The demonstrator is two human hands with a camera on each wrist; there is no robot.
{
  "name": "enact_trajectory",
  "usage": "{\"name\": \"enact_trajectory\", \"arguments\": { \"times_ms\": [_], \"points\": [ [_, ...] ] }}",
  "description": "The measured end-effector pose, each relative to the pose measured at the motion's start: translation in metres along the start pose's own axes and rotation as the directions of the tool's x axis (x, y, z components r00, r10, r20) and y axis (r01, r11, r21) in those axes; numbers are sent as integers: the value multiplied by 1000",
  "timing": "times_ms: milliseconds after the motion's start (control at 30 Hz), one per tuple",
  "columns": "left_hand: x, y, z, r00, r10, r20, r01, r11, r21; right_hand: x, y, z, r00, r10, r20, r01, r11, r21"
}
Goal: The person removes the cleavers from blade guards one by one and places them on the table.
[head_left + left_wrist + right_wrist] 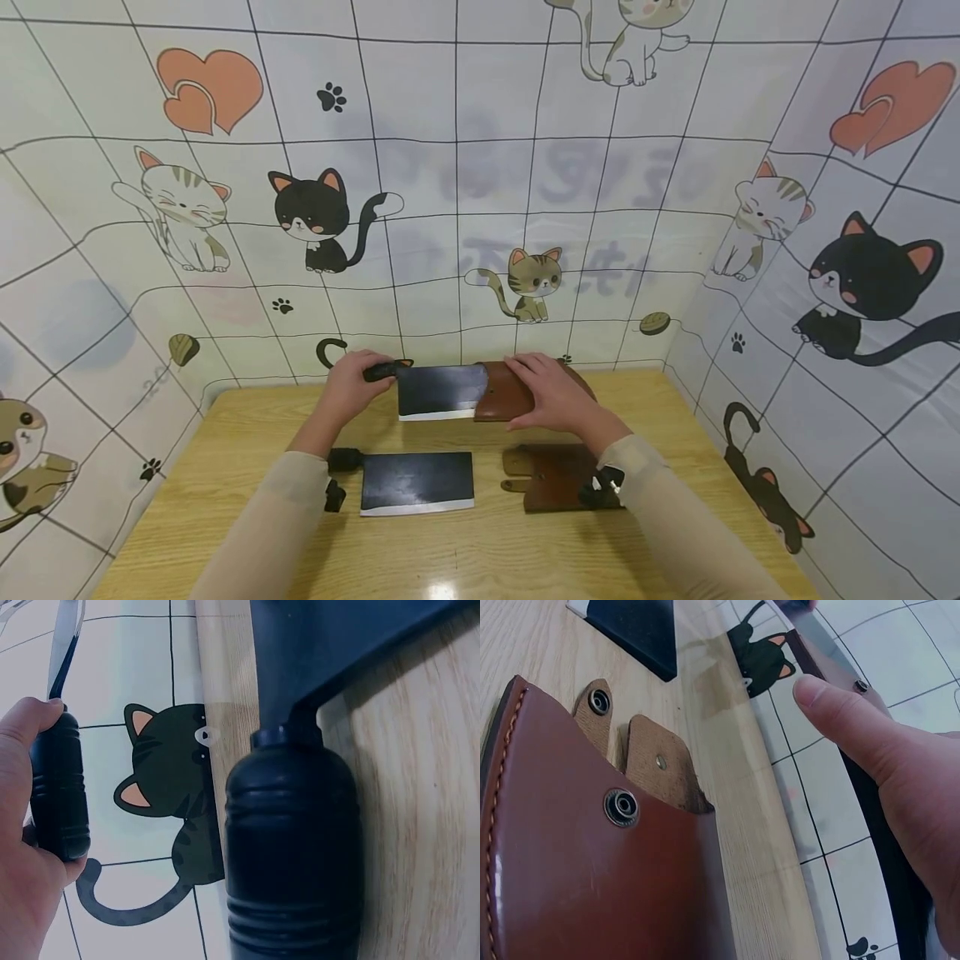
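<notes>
My left hand (351, 387) grips the black ribbed handle (60, 787) of a cleaver (438, 390), raised above the back of the table. The far part of its dark blade is hidden inside a brown leather sheath (497, 398). My right hand (553, 396) holds that sheath, its thumb on the near face. Closer to me, a second cleaver (417, 482) lies flat with its bright edge facing me. To its right lies a second brown sheath (592, 877), with snap-button straps (596, 705) at its mouth. My right forearm partly covers this sheath in the head view.
The wooden table (420, 558) ends at the back against a white gridded sheet (457, 208) printed with cartoon cats. The same sheet rises on the left and right sides.
</notes>
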State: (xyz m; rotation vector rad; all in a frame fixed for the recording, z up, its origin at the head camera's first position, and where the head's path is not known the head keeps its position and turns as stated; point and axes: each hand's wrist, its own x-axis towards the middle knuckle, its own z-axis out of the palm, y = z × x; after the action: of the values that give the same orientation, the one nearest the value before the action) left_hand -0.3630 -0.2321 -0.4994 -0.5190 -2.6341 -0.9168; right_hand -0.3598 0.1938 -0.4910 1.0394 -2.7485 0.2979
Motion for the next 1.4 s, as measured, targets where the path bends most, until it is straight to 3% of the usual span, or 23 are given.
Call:
{"name": "enact_trajectory", "arguments": {
  "times_ms": [700,967,1400],
  "points": [
    [-6,-15,-10,999,-49,18,49,998,-33,-17,26,-4,998,53,-21,-52,998,23],
    [-10,-22,-11,999,-48,10,49,998,-39,-25,35,-7,997,75,7,-75,996,54],
    [-10,-36,-11,995,-77,56,79,996,-41,-32,43,-13,996,71,48,-75,993,94]
  ]
}}
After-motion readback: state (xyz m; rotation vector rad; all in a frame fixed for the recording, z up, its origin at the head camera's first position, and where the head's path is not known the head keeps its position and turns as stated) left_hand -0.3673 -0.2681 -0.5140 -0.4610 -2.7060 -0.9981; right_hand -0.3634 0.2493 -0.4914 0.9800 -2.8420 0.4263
